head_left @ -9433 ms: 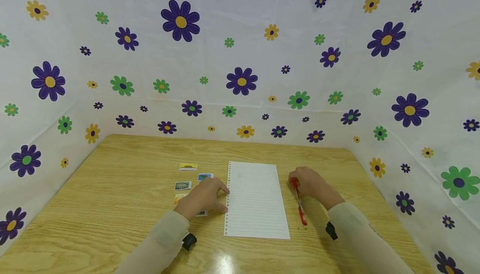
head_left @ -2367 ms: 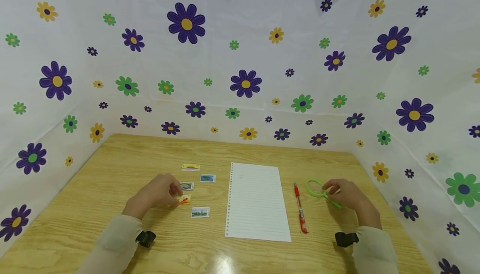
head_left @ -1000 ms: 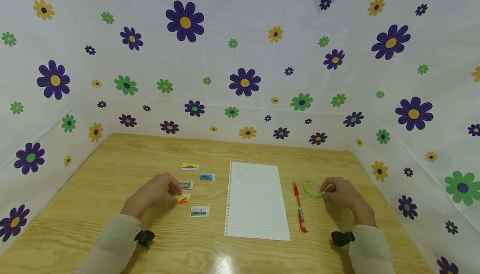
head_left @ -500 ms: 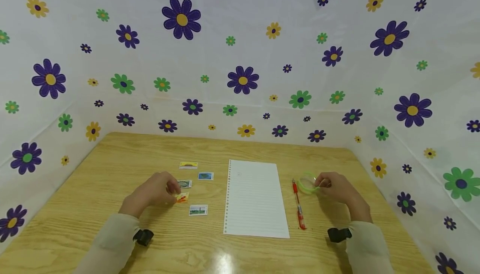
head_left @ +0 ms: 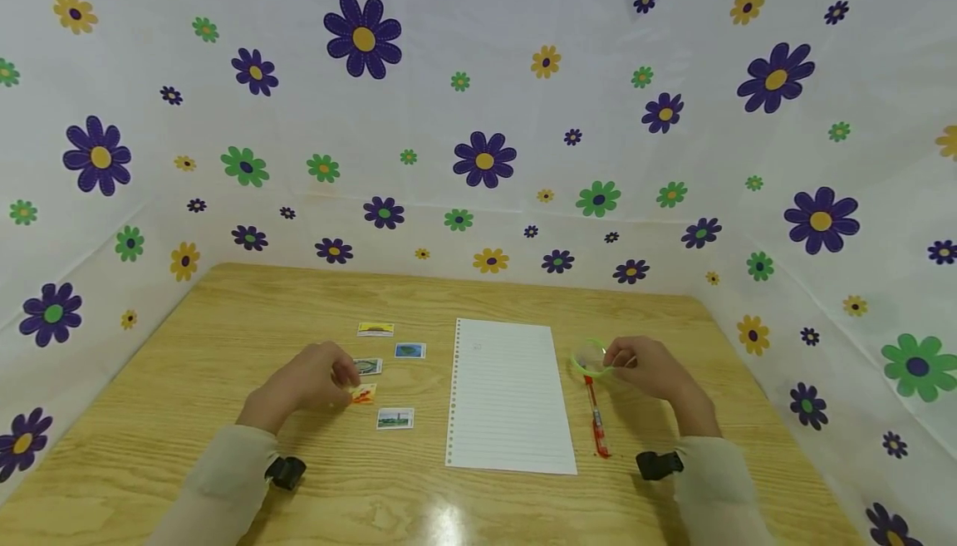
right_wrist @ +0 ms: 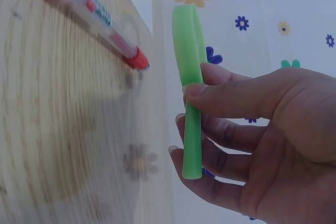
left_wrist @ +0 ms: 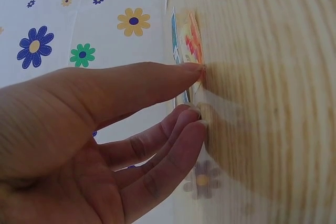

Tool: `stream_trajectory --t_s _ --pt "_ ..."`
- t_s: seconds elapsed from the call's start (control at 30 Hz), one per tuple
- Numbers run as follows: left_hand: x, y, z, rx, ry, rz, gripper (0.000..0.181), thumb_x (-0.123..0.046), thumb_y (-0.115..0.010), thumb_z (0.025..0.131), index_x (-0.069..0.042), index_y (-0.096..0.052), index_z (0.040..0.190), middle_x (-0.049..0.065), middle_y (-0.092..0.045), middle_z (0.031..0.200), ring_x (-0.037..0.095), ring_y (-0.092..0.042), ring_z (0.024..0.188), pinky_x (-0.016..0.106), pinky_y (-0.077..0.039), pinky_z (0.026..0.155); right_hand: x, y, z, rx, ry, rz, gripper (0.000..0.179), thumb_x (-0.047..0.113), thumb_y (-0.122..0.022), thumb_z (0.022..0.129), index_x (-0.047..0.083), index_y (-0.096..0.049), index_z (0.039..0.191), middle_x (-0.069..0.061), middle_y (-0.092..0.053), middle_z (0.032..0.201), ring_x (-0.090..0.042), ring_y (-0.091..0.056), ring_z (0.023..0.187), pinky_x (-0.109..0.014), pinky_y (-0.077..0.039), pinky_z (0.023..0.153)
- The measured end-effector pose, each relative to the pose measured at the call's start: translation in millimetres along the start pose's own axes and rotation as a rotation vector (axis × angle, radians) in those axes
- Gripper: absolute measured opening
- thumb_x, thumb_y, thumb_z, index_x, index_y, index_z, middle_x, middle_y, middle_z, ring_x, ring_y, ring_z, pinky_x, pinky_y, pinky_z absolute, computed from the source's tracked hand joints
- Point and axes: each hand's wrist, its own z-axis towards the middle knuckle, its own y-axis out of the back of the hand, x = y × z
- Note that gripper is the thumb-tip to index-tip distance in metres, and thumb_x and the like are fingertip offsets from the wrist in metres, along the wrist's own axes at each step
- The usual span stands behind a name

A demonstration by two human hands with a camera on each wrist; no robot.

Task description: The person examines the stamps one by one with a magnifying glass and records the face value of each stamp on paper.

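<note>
My right hand (head_left: 652,371) pinches a green magnifying glass (right_wrist: 191,150) by its handle between thumb and fingers, lifted off the table. In the head view its round lens hangs over the tip of a red pen (head_left: 598,430). My left hand (head_left: 302,384) rests at the table, its thumb at the edge of an orange and yellow stamp (head_left: 365,394). A gap separates that thumb from the bent fingers in the left wrist view. Behind the fingers lies a grey-green stamp (head_left: 370,366), partly hidden. A lined sheet of paper (head_left: 508,396) with a faint mark lies between the hands.
More stamps lie near the left hand: a yellow one (head_left: 375,329), a blue one (head_left: 410,351) and one with a green landscape (head_left: 395,419). A white flowered cloth (head_left: 419,114) walls the back and sides of the wooden table (head_left: 247,313).
My right hand let go of the pen earlier, took up the magnifying glass and has carried it left, over the pen's tip. My left hand moved from the paper's edge to the stamps and stays there.
</note>
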Motion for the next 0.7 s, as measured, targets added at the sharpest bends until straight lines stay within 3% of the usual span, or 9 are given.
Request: stream_trajectory --t_s 0.7 --pt "2.0 -2.3 3.4 -0.011 -0.001 0.006 0.016 -0.004 -0.085 0.078 -0.010 -0.078 0.091 0.003 -0.070 0.090 0.019 -0.058 0.083 0.038 -0.055 0.079 50.3 -20.8 28.5 0.072 0.066 0.053 0.012 -0.006 -0.064 0.092 0.003 -0.070 0.097 -0.014 -0.073 0.097 -0.020 -0.066 0.085 -0.034 -0.058 0.073"
